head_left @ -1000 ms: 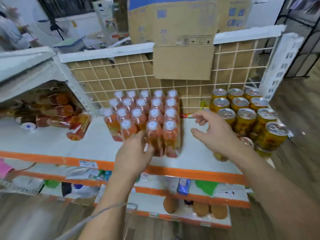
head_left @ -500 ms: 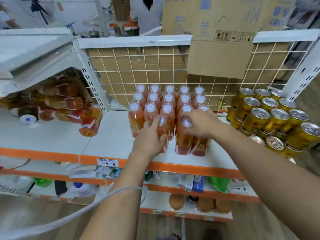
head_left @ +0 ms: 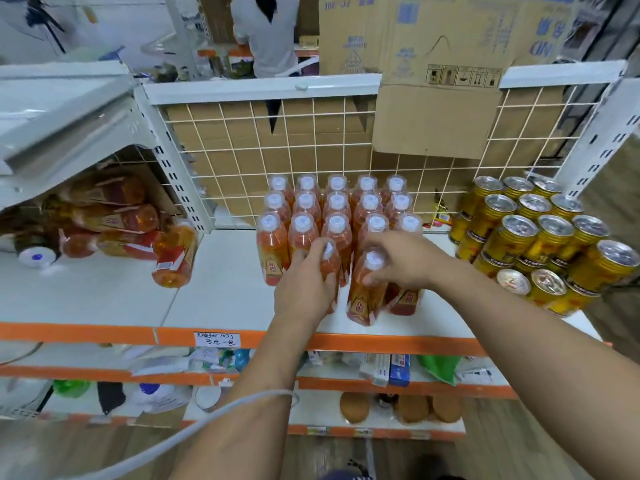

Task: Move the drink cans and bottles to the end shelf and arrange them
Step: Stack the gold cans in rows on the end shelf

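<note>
- Bottles (head_left: 336,216) of orange drink with white caps stand upright in tight rows on the white shelf (head_left: 221,292), backed up against the wire grid (head_left: 242,140).
- Left hand (head_left: 304,289) is wrapped around a front-row bottle (head_left: 329,265), fingers closed on its neck and shoulder, the bottle upright on the shelf.
- Right hand (head_left: 403,259) comes in from the right and clamps the neighbouring front bottle (head_left: 367,289) near its cap, thumb in front, fingers curled over the top; that bottle leans a little to the left.
- One more front bottle (head_left: 405,301) sits just beside it under the right wrist, mostly hidden.
- Gold cans (head_left: 540,237) are packed in a block at the right end of the same shelf, near the bottles but apart from them.
- Off to the left, more orange bottles lie in a heap (head_left: 114,223) on their sides under a tilted shelf panel (head_left: 65,112).
- Cardboard box (head_left: 440,64) hangs over the top of the grid.
</note>
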### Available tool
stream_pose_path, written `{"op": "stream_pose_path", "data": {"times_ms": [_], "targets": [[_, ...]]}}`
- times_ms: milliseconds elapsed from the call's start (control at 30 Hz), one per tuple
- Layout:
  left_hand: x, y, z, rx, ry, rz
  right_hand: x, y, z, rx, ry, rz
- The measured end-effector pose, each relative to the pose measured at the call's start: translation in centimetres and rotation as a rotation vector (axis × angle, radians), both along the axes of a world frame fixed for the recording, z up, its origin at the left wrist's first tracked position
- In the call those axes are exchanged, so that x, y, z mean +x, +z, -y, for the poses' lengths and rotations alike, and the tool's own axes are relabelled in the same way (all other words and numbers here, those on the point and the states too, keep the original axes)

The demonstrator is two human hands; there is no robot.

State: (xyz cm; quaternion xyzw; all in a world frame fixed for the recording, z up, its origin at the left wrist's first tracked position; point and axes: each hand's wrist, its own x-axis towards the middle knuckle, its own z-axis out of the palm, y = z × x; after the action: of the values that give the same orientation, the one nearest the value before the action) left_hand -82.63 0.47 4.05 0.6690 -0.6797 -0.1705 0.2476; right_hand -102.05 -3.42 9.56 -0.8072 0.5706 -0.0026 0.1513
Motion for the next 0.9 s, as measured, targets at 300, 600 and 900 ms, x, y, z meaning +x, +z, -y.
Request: {"op": "stream_pose_path", "data": {"times_ms": [300,600,900], "targets": [[0.9,-1.1,0.1,0.002,-0.012,-0.004,-0.8,-0.3,1.0,0.016,-0.02,0.012],[0.6,-1.2,0.6,0.009,0.008,0.012,-0.6,-0.6,1.2,-0.023,0.014,-0.011],[0.8,-1.8,0.6,-0.028,0.031,-0.029,-1.7,0.5,-0.4,0.049,0.081,-0.06]]}}
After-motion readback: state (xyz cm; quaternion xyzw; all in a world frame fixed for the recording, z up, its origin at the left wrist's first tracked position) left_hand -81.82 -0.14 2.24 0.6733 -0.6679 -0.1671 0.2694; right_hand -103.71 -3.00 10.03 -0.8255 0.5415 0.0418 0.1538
